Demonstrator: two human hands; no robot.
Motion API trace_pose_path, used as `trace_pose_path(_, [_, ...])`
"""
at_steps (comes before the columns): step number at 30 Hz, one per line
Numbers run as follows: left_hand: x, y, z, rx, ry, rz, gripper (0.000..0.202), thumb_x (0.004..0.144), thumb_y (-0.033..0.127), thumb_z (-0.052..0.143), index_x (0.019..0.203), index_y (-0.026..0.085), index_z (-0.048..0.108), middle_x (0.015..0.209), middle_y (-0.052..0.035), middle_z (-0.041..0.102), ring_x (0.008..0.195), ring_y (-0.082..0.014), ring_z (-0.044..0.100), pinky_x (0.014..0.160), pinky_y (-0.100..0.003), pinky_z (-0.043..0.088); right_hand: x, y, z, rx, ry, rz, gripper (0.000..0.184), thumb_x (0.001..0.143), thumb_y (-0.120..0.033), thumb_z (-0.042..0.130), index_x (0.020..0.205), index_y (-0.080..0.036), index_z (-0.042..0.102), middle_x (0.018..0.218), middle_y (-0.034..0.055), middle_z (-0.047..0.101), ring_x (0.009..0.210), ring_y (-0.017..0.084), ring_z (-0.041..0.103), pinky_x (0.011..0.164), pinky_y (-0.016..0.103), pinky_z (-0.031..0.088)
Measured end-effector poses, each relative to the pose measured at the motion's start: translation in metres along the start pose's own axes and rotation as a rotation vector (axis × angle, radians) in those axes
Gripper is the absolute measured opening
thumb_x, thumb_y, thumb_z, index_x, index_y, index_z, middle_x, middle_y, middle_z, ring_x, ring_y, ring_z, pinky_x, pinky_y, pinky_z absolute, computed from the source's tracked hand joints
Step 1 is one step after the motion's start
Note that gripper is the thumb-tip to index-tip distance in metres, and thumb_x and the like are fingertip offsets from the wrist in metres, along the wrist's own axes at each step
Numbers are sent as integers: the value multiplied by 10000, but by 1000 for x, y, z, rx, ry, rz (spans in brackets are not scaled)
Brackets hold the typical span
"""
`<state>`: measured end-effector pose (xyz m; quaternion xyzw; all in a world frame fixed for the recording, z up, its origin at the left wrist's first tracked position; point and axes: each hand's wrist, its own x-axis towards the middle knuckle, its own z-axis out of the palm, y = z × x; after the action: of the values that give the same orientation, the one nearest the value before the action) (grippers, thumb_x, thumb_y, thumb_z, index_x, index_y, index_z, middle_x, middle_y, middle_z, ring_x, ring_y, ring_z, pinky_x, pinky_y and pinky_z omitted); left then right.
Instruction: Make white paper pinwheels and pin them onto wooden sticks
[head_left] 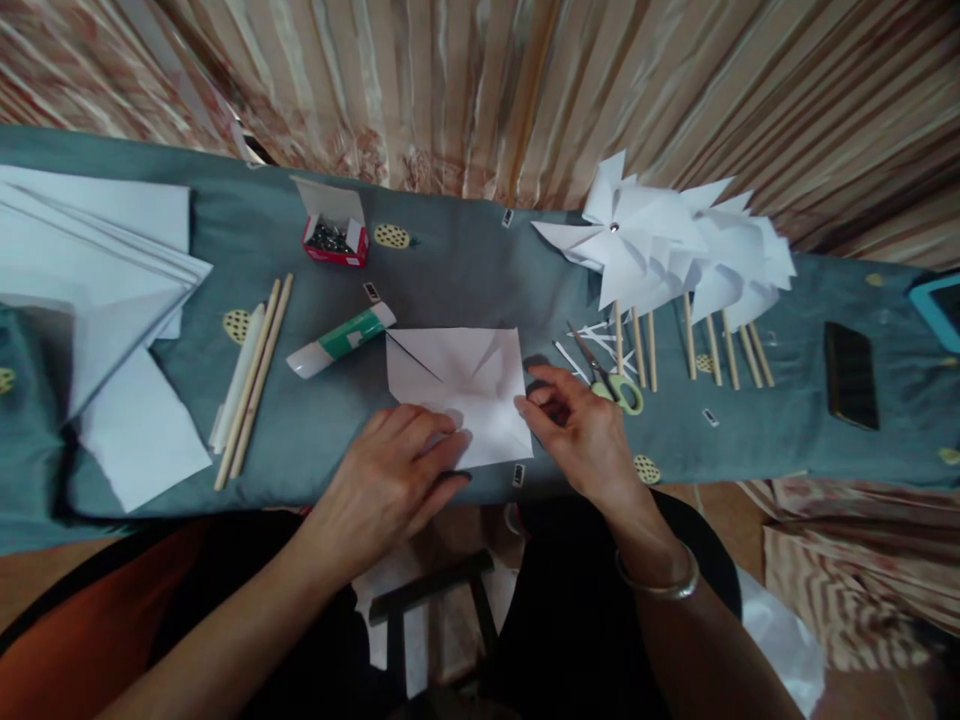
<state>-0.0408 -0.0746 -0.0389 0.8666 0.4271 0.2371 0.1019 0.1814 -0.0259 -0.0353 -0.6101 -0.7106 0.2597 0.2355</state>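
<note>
A white paper square [480, 395] with slits cut in from its corners lies on the cloth in front of me. At its lower left, my left hand [401, 465] has its fingers closed on the paper, hiding that corner. My right hand [581, 425] pinches the sheet's right edge between thumb and forefinger. Above the paper's left side rests a green and white glue tube [341, 340]. Just beyond my right hand are scissors [619, 390] with pale green handles, among thin white paper strips [574, 362].
Finished paper pinwheels [660, 240] on wooden sticks overlap at the back right. A red box of metal pins [334, 240] stands open at the back. Wooden sticks [255, 385] and stacked white paper [112, 250] lie left. A dark phone [851, 375] is far right.
</note>
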Motion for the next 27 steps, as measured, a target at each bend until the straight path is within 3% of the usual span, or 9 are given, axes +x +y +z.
trace_pose_path(4, [-2,8,7,19,-9,-1,184,897,189,586,1062,115,621,992,-109,662,887,-246,614,744,-397,555,-2,-3,-3,-88,25,-52,235,862,-284,615,1054,-168,686,774,35,726,675,172,678,679,315,548])
trace_pose_path(8, [-3,9,8,37,7,14,150,907,142,565,1040,106,624,961,-87,673,862,-211,626,755,-357,571,-4,2,-10,-26,54,-137,207,894,-219,550,1030,-187,703,955,71,742,909,207,688,862,381,539])
trace_pose_path(15, [-5,9,8,14,87,0,104,895,122,580,982,92,628,918,-79,682,814,-195,633,719,-335,593,-6,7,-15,395,-227,-150,253,832,-144,626,1016,-288,725,1165,26,676,1145,188,610,995,383,493])
trace_pose_path(19, [-4,10,7,-9,64,-18,103,904,117,555,969,102,633,902,-78,682,808,-193,637,716,-336,596,-3,2,-6,521,-250,-150,147,803,-186,702,908,-281,743,1109,22,685,1097,190,629,973,384,508])
trace_pose_path(22, [-3,10,8,-20,75,-16,118,910,124,542,990,109,628,903,-82,683,810,-196,645,710,-341,597,2,-1,2,509,-224,-158,62,816,-203,702,843,-250,731,1081,35,686,1071,191,636,950,381,513])
trace_pose_path(27, [-3,12,9,-21,134,-50,213,911,139,545,1115,86,572,880,-86,686,752,-193,649,669,-335,599,4,-6,12,298,-190,-242,95,875,-173,625,874,-220,707,1118,61,670,1069,189,630,966,391,493])
